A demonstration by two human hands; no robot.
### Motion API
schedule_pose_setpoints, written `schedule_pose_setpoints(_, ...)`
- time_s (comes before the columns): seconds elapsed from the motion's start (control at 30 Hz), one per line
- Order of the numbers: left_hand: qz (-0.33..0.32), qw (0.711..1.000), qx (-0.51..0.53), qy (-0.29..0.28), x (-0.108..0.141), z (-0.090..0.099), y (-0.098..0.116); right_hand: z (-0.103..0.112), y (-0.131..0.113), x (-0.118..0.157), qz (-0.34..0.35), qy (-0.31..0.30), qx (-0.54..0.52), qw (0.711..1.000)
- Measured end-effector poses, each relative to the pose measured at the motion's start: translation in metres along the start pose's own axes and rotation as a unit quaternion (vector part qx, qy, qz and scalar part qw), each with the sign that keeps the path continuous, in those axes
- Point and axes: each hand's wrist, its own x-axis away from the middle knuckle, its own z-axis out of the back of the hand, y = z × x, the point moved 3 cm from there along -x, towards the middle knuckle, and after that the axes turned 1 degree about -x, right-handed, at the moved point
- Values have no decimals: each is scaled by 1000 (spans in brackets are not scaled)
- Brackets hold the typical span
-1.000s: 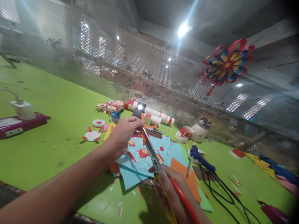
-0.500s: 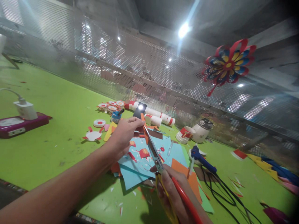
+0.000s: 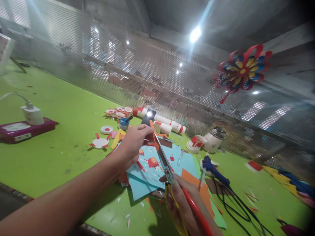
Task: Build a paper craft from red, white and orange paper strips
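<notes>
The left hand [image 3: 134,141] pinches the orange strip [image 3: 157,144] between its fingers, above the light blue paper [image 3: 140,187], and the right hand [image 3: 183,193] has its fingers wrapped around the handles of the scissors [image 3: 168,173]. The blades lie along the strip and point toward the left fingertips, so, in my judgement, the first danger is a nicked finger, if the blades close too far forward. The strip is also narrow and is held in the air without support; it could bend or twist, and the cut would then go crooked. How deep the blades are in the paper I cannot tell surely, because this part is small and partly covered. Compared with 1 second ago, both hands keep almost the same grip, while the whole scene sits a little more to the right, probably from a turn of the head; the white frame [image 3: 5,52] on the green surface [image 3: 73,157] now shows more at the left edge.
</notes>
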Motion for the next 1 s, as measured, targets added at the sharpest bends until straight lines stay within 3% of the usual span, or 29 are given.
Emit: schedule_pose_setpoints(1.0, -22, 998, 52, 17, 6, -5, -3, -4, 1, -2, 12, 23, -2, 1000)
